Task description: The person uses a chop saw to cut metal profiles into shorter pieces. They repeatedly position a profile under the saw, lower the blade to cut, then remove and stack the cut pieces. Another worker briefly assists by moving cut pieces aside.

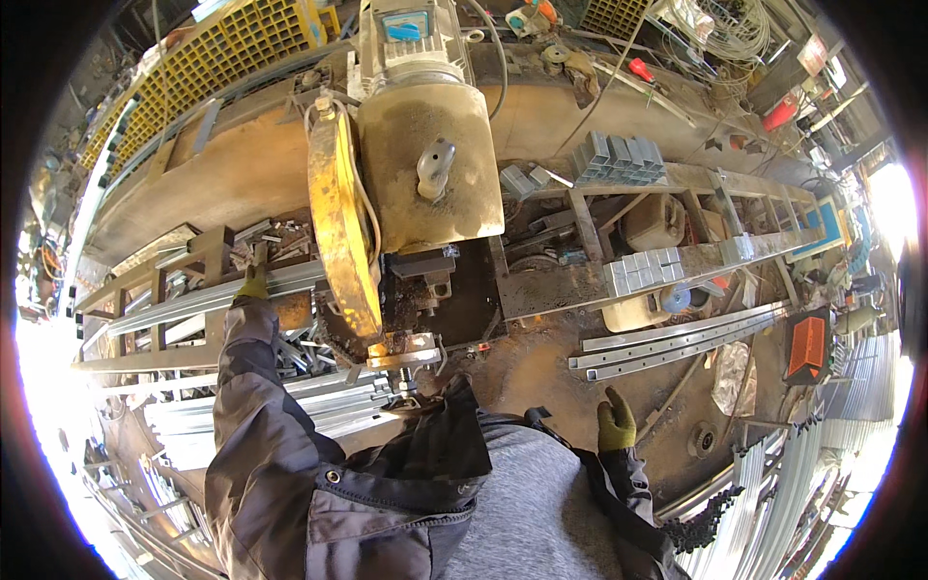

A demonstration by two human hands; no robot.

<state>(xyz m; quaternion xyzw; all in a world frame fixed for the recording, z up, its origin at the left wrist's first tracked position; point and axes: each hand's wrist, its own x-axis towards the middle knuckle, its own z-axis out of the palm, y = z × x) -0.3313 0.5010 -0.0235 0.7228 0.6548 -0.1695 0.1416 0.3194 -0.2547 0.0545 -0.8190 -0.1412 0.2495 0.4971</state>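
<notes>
My left hand [253, 286], in a yellow-green glove, is closed over a bundle of long silvery metal tubes [184, 307] lying on the left rack. Its fingertips are partly hidden. Just right of it stands a large cut-off saw, its worn yellow blade guard [340, 227] beside a dusty motor housing [430, 159]. Under the guard, a clamp with a threaded screw [404, 360] faces me. My right hand [615, 422], gloved alike, hangs low at my right side with thumb and fingers apart, holding nothing.
Short cut box-section pieces [643, 272] sit on the right frame [556, 302], with a second stack [619, 158] behind. Long perforated rails [681, 340] lie on the floor at right, near an orange-and-black box [807, 346]. Yellow grating [217, 72] stands at far left.
</notes>
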